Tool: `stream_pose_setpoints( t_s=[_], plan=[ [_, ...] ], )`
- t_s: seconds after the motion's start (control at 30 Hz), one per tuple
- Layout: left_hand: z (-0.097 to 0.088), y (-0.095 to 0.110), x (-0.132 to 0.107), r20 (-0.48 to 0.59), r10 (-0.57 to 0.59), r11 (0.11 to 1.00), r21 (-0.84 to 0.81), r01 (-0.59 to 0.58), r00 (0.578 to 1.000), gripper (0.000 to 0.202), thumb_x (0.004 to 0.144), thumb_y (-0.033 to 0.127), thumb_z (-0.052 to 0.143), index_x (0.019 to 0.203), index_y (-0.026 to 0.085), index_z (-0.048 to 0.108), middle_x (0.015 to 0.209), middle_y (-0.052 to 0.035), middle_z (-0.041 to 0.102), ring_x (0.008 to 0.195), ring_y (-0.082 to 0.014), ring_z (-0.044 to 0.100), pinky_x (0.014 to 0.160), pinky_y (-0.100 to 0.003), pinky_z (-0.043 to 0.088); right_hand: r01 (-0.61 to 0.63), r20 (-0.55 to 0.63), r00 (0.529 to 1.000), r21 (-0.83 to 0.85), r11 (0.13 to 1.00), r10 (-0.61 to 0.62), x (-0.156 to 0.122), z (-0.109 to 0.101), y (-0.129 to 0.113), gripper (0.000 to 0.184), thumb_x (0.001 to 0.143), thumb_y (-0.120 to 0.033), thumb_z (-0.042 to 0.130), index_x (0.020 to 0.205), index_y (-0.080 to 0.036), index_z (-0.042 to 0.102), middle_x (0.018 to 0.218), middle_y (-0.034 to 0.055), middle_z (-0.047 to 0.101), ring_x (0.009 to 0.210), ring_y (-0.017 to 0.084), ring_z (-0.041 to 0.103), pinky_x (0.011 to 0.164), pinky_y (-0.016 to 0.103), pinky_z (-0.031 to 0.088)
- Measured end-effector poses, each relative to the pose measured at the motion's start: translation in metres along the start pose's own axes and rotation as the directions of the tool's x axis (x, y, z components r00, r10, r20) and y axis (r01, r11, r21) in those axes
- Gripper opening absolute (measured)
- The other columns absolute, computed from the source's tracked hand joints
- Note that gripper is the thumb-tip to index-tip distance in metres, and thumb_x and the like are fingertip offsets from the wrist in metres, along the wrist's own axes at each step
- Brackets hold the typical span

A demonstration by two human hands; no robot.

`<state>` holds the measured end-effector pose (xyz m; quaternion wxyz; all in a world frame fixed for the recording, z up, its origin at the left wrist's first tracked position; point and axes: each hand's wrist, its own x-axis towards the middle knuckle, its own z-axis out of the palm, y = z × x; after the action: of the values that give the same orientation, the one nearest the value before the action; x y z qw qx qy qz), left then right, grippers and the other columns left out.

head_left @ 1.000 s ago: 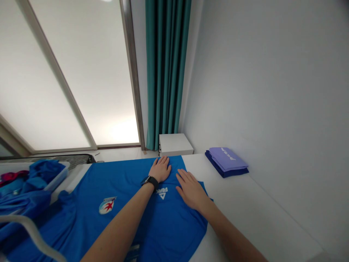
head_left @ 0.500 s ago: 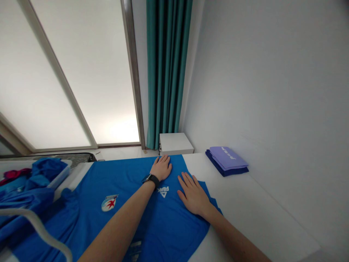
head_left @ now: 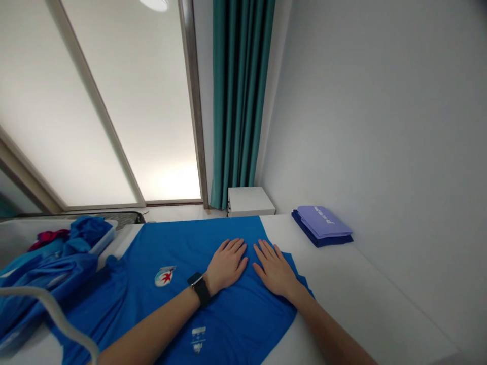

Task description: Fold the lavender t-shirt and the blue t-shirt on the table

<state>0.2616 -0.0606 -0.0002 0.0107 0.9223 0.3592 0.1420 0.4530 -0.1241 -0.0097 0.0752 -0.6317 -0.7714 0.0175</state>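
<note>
The bright blue, thin-fabric printed shirt [head_left: 239, 314] lies spread beneath both hands. The left hand [head_left: 227, 264] and right hand [head_left: 274, 271] rest open on it, palms down, gripping nothing. Good smoothing likely calls for light, even outward strokes, especially toward the bunched creases left of the left hand. Beyond the right hand, a folded purple-and-navy cloth stack [head_left: 324, 222] sits apart.

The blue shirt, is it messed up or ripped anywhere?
A bit messed up: the blue shirt lies mostly smooth under the left hand and right hand, but toward the clothes bin it bunches into wrinkles, odd beside the flat part. No rip shows, though some is hidden.
</note>
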Motion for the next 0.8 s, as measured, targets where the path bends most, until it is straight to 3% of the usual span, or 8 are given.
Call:
stream_pose_setpoints(
  t_s=[0.23,0.33,0.43,0.53,0.63,0.8],
  plan=[
    [-0.001,0.0,-0.027,0.009,0.033,0.999,-0.042,-0.032,0.999,0.047,0.099,0.038,0.036,0.142,0.022,0.046,0.148,-0.0079,0.045,0.136,-0.0232,0.039,0.115,-0.045,0.026,-0.005,0.06,0.998,0.05,0.999,0.002,-0.002,-0.005,0.003,0.06,0.099,-0.047,0.027,0.151,-0.016,0.03,0.157,0.0097,0.022,0.146,0.023,0.017,0.119,0.049,0.012],
    [-0.008,0.005,-0.03,-0.022,0.085,0.994,-0.064,-0.086,0.996,0.045,0.098,0.037,0.039,0.139,0.022,0.048,0.147,-0.009,0.047,0.135,-0.0245,0.041,0.115,-0.047,0.026,-0.001,0.102,0.995,0.119,0.993,-0.011,-0.003,-0.007,0.015,0.058,0.099,-0.044,0.028,0.151,-0.019,0.028,0.157,0.0067,0.024,0.146,0.02,0.019,0.119,0.047,0.011],
    [-0.021,0.023,-0.029,-0.014,0.159,0.979,-0.131,-0.159,0.987,0.042,0.099,0.037,0.038,0.136,0.023,0.051,0.141,-0.0085,0.053,0.13,-0.0244,0.046,0.113,-0.047,0.03,-0.022,0.096,0.995,0.179,0.984,0.005,-0.005,-0.004,0.037,0.054,0.099,-0.038,0.026,0.151,-0.023,0.028,0.156,0.0042,0.029,0.145,0.019,0.021,0.119,0.048,0.014],
    [-0.031,0.047,-0.029,0.013,0.277,0.936,-0.231,-0.266,0.961,0.043,0.099,0.037,0.038,0.139,0.024,0.048,0.141,-0.0075,0.053,0.128,-0.0233,0.049,0.111,-0.043,0.034,-0.044,0.048,0.998,0.187,0.981,0.036,-0.007,0.005,0.059,0.054,0.098,-0.032,0.024,0.151,-0.025,0.029,0.156,0.0051,0.03,0.144,0.019,0.023,0.118,0.05,0.016],
    [-0.029,0.065,-0.034,0.043,0.391,0.882,-0.302,-0.361,0.92,0.049,0.099,0.041,0.038,0.145,0.025,0.039,0.151,-0.0066,0.042,0.137,-0.0235,0.039,0.115,-0.044,0.027,-0.069,0.023,0.998,0.158,0.985,0.066,-0.007,0.013,0.074,0.054,0.097,-0.031,0.024,0.15,-0.023,0.03,0.155,0.0075,0.03,0.144,0.021,0.024,0.117,0.05,0.018],
    [-0.019,0.07,-0.045,0.12,0.468,0.848,-0.341,-0.406,0.876,0.056,0.098,0.047,0.039,0.15,0.026,0.031,0.157,-0.0055,0.028,0.144,-0.0238,0.026,0.119,-0.046,0.019,-0.079,-0.024,0.996,0.149,0.986,0.083,-0.003,0.015,0.08,0.053,0.098,-0.036,0.027,0.147,-0.021,0.038,0.154,0.0088,0.033,0.144,0.021,0.025,0.117,0.05,0.017]
  ],
)
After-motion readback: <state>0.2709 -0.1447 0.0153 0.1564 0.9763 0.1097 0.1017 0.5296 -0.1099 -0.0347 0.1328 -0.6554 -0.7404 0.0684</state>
